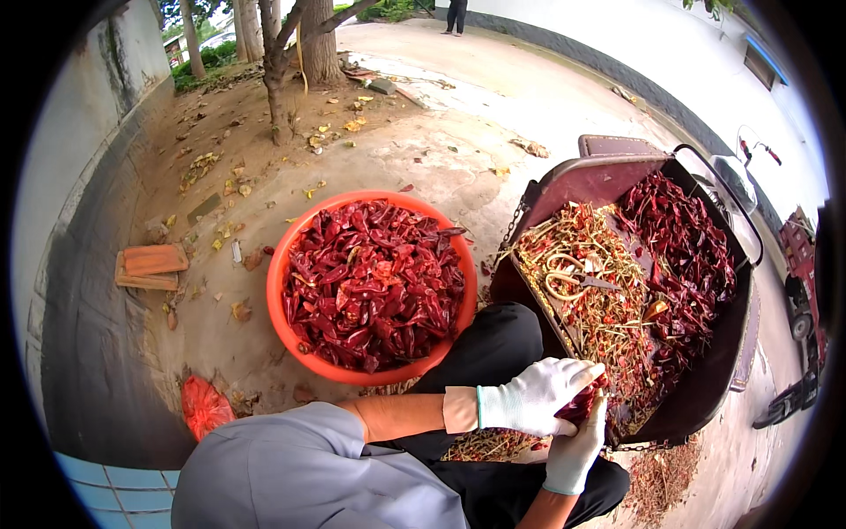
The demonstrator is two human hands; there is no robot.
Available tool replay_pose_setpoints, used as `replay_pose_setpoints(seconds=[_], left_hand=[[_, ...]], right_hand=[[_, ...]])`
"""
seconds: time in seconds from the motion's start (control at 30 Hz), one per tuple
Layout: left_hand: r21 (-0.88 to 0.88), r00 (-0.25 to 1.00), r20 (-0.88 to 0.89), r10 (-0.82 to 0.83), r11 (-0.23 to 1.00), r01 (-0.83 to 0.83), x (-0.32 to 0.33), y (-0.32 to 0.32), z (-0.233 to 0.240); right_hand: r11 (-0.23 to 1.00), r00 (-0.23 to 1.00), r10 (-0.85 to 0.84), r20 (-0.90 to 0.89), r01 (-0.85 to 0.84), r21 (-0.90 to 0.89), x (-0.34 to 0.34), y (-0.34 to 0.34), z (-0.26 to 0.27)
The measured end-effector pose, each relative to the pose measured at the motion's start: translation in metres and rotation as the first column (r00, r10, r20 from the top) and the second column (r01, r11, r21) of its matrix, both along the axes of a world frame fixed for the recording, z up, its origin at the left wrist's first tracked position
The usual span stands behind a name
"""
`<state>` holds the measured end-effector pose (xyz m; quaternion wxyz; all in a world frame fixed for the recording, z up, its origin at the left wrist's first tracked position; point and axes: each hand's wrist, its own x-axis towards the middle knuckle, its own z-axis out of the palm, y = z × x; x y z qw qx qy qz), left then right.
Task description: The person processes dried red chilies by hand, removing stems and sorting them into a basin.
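Note:
White knitted gloves cover both hands. My left hand (538,395) and my right hand (578,449) meet at the near edge of the metal cart bed (575,165), closed around dark red dried chili peppers (581,405). The fingers partly hide these peppers. In the cart bed, cut stems and scraps (615,330) lie nearest me, with a pair of scissors (565,278) resting on them. Beyond the stems is a heap of whole dried chilies (687,264). An orange plastic basin (274,297) full of dried red chilies stands on the ground left of the cart.
Bricks (152,261) and a red plastic bag (205,406) lie on the left. A thin tree trunk (274,99) rises behind the basin. Another person's legs (456,16) are far off at the top. A shoe (770,413) shows at right, near a red vehicle (803,264).

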<state>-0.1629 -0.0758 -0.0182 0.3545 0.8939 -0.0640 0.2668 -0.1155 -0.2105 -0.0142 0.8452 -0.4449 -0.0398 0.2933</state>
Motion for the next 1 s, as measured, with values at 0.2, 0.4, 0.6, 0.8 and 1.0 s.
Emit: replay_pose_setpoints(seconds=[0.2, 0.4, 0.6, 0.8, 1.0], left_hand=[[-0.009, 0.962, 0.250, 0.111, 0.994, -0.112, -0.009, 0.020, -0.009], [-0.057, 0.934, 0.282, 0.219, 0.976, -0.212, -0.021, 0.046, -0.003], [0.220, 0.803, 0.349, 0.484, 0.791, -0.572, -0.069, 0.146, 0.018], [0.613, 0.544, 0.113, 0.831, 0.373, -0.697, -0.126, 0.265, -0.021], [0.221, 0.741, 0.037, 0.671, 0.718, -0.661, -0.090, 0.224, 0.000]], right_hand=[[0.974, 0.970, 0.161, 0.180, -0.127, -0.189, -0.004, 0.006, -0.011], [0.749, 0.711, 0.413, 0.569, 0.090, -0.656, -0.014, 0.017, 0.007], [0.838, 0.807, 0.360, 0.469, -0.059, -0.542, -0.013, 0.021, 0.012], [0.644, 0.754, 0.257, 0.605, 0.333, -0.689, 0.061, -0.029, -0.018], [0.124, 0.458, 0.468, 0.756, 0.813, -0.569, 0.186, -0.043, -0.043]])
